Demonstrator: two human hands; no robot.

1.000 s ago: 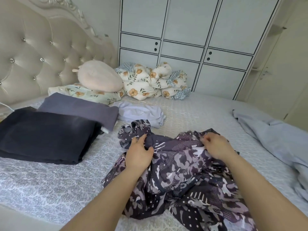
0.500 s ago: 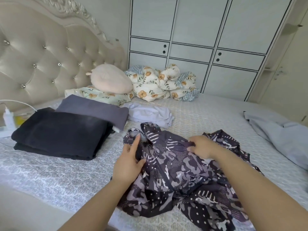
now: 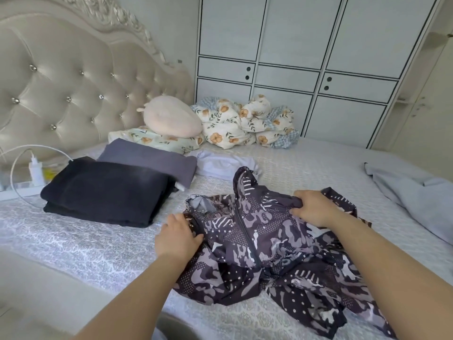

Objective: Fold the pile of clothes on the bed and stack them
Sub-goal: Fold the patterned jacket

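Over at the left edge of the bed (image 3: 73, 244) a white charger (image 3: 36, 173) sits plugged in with its cable looping round. Next to it is a folded black garment (image 3: 105, 190), with a folded grey garment (image 3: 149, 159) just behind it toward the headboard (image 3: 73, 77), and a pale folded piece (image 3: 220, 163) beside that. Near the front edge in the middle lies the camo-print zip jacket (image 3: 264, 241), all crumpled. Left hand (image 3: 177, 235) rests on its left side with the fingers curled into the fabric; right hand (image 3: 312, 207) grips a bunch of it near the top. Off at the right edge, a light blue garment (image 3: 411, 195) lies unfolded.
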